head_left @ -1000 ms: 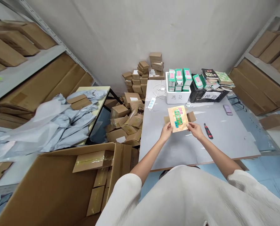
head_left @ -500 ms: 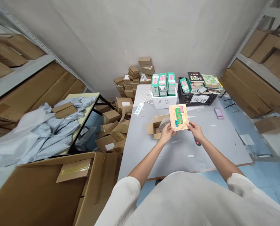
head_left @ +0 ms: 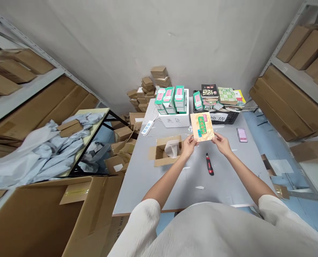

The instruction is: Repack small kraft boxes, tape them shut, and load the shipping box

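Note:
Both of my hands hold a flat tan square booklet point(head_left: 201, 127) with a green and pink label, raised above the grey table point(head_left: 175, 185). My left hand point(head_left: 188, 145) pinches its lower left corner, my right hand point(head_left: 221, 143) its lower right corner. An open small cardboard box point(head_left: 164, 150) with white paper inside sits on the table just left of my left hand. A red and black utility knife point(head_left: 209, 165) lies on the table between my forearms.
A white foam box point(head_left: 175, 119) with green packs and a black crate point(head_left: 224, 116) of books stand at the table's far edge. A power strip point(head_left: 147, 127), a purple item point(head_left: 242, 134), piled cartons point(head_left: 126, 142), a large open carton point(head_left: 54, 214) and shelves surround.
The booklet has been lifted off the small box and held up; the open box now shows to the left. My view has swung, so the table appears shifted.

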`<action>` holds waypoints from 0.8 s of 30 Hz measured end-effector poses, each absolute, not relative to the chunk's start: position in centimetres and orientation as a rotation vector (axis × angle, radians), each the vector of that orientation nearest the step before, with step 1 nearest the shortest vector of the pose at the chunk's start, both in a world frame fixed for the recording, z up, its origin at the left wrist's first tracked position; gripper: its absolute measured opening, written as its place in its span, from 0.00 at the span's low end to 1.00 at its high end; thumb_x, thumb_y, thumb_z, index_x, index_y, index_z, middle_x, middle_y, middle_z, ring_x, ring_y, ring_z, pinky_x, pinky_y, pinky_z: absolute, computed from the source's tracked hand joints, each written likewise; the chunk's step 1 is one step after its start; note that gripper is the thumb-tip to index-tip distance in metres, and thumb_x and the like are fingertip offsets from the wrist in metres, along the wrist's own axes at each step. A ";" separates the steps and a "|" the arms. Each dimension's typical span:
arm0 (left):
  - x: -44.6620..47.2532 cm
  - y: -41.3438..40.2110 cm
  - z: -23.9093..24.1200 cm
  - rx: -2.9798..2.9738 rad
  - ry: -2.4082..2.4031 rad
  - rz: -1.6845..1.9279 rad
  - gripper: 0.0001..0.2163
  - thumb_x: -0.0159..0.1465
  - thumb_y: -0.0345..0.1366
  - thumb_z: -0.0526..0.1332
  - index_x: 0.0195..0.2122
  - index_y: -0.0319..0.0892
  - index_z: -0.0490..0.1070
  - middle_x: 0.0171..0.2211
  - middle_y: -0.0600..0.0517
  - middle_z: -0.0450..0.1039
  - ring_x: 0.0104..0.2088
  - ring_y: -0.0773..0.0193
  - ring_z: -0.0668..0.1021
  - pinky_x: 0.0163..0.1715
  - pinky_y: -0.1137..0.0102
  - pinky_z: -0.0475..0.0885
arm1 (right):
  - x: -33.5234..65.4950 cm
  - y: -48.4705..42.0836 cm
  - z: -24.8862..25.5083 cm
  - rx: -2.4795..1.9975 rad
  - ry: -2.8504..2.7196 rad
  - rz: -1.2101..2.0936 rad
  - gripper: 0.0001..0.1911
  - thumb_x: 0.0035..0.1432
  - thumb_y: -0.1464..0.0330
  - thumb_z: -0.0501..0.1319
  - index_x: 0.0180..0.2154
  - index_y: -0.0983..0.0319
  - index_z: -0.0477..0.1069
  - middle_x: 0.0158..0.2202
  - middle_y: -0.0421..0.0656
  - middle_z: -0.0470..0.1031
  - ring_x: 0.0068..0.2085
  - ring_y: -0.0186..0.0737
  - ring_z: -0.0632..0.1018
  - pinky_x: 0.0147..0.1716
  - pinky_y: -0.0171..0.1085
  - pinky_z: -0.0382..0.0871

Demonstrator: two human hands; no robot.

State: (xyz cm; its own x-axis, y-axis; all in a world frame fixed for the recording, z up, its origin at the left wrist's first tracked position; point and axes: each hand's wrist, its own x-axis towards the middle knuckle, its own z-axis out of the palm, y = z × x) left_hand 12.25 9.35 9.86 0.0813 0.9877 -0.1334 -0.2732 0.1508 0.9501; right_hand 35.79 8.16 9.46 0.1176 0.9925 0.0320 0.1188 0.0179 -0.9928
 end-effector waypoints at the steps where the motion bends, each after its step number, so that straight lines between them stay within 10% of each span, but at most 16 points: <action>1: 13.0 10.1 10.1 0.926 1.019 1.183 0.30 0.58 0.46 0.80 0.60 0.41 0.78 0.40 0.47 0.85 0.37 0.56 0.86 0.52 0.53 0.83 | 36.4 8.7 9.6 -1.329 -1.205 1.037 0.46 0.53 0.40 0.73 0.63 0.62 0.79 0.34 0.44 0.83 0.40 0.49 0.84 0.51 0.53 0.80; 24: 24.6 31.3 17.4 0.775 1.075 1.190 0.14 0.64 0.30 0.76 0.51 0.40 0.82 0.30 0.54 0.79 0.31 0.68 0.82 0.43 0.69 0.80 | 45.4 29.2 14.2 -1.320 -1.177 0.840 0.36 0.59 0.50 0.68 0.61 0.65 0.79 0.32 0.44 0.84 0.37 0.46 0.83 0.46 0.47 0.80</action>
State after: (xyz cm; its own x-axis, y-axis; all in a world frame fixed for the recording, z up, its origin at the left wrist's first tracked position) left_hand 24.64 31.29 17.41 0.0204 0.9708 -0.2390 -0.3357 0.2318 0.9130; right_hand 45.42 29.21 14.17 0.2488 0.9556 0.1578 0.1608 0.1199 -0.9797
